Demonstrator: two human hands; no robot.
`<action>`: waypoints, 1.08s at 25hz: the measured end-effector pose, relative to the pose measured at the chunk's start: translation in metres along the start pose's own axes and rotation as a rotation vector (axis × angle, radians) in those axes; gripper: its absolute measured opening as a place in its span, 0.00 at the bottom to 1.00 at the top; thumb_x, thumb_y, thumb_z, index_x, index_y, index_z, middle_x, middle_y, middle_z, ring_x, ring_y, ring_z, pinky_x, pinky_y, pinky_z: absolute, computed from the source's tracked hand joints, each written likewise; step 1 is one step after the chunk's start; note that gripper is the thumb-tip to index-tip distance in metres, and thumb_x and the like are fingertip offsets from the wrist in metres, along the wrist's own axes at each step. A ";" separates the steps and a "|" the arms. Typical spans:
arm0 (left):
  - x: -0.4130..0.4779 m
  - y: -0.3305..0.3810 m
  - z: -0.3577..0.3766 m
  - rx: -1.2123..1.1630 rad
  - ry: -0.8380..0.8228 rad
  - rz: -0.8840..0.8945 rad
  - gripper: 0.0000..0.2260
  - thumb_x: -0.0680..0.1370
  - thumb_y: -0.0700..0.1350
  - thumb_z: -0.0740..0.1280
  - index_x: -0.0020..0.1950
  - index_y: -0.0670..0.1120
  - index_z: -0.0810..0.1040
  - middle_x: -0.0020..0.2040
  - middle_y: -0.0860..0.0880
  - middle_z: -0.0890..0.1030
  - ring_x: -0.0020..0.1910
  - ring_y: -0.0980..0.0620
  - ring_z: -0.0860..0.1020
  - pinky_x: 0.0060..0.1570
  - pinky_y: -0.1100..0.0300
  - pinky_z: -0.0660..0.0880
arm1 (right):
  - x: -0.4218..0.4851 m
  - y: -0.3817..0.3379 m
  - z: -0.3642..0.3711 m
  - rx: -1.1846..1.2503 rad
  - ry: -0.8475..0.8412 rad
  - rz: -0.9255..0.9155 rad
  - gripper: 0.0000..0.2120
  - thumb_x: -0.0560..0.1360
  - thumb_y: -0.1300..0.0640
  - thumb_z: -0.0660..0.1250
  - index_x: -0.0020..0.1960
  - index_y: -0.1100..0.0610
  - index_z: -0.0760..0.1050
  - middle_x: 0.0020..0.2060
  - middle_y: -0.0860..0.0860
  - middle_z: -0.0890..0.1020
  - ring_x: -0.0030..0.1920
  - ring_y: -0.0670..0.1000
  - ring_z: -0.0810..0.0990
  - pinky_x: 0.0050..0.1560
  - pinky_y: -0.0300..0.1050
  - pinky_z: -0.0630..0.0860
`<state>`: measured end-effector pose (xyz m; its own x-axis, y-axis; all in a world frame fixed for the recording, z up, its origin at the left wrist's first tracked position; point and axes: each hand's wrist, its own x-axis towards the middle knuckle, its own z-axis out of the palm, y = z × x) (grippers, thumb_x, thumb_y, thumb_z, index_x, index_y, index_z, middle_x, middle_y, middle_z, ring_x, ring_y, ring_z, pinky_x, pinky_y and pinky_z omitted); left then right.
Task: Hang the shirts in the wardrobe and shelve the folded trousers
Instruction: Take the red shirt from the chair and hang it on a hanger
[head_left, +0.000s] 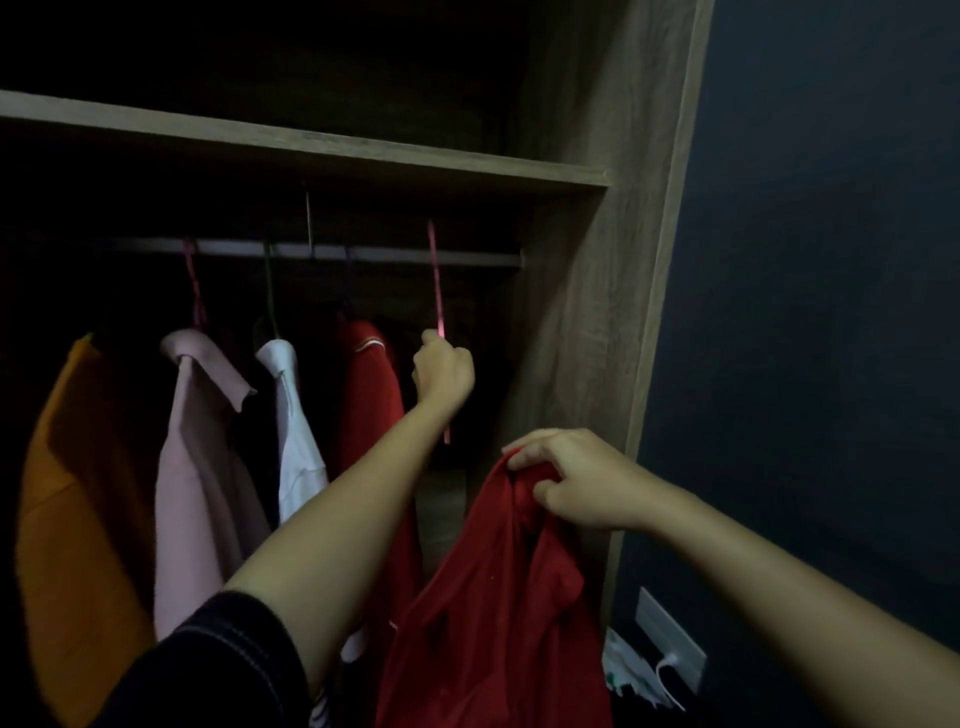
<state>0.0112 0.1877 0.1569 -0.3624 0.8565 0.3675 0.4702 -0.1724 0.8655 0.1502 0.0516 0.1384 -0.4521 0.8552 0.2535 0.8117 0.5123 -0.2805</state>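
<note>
My left hand (444, 371) reaches into the wardrobe and is closed around a pink hanger (435, 280), whose hook is up by the metal rail (395, 254). My right hand (576, 480) grips the top of a loose red shirt (493, 613), held up in front of the wardrobe's right side. On the rail hang an orange shirt (78, 519), a pink shirt (202, 457), a white shirt (293, 431) and another red shirt (369, 395). No folded trousers are in view.
A wooden shelf (311, 150) runs above the rail, dark above it. The wardrobe's wooden side panel (597, 312) stands right of my left hand. A dark blue wall (831, 312) lies to the right, with a wall socket (670, 639) low down.
</note>
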 end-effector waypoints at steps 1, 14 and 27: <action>-0.015 -0.007 -0.009 -0.021 0.015 0.003 0.16 0.76 0.38 0.56 0.64 0.39 0.69 0.60 0.36 0.77 0.58 0.36 0.75 0.57 0.50 0.73 | -0.001 0.001 0.004 0.005 0.013 0.006 0.21 0.71 0.66 0.61 0.63 0.57 0.75 0.67 0.46 0.73 0.67 0.44 0.69 0.66 0.32 0.61; -0.190 -0.184 -0.219 0.244 0.280 0.326 0.13 0.76 0.51 0.66 0.40 0.42 0.81 0.24 0.52 0.77 0.26 0.64 0.75 0.31 0.67 0.69 | -0.001 0.019 0.072 0.025 -0.014 0.021 0.26 0.68 0.69 0.64 0.66 0.64 0.70 0.70 0.54 0.67 0.70 0.53 0.66 0.69 0.38 0.60; -0.297 -0.176 -0.219 0.247 -0.010 0.519 0.27 0.76 0.63 0.59 0.46 0.42 0.85 0.36 0.71 0.78 0.34 0.77 0.73 0.36 0.80 0.66 | -0.059 -0.040 0.067 -0.166 -0.062 -0.282 0.25 0.69 0.66 0.61 0.66 0.61 0.70 0.72 0.51 0.65 0.66 0.59 0.69 0.67 0.46 0.63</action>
<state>-0.1405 -0.1428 -0.0301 -0.0270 0.6944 0.7191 0.7593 -0.4537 0.4666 0.1197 -0.0137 0.0722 -0.6849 0.6875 0.2412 0.6985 0.7138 -0.0511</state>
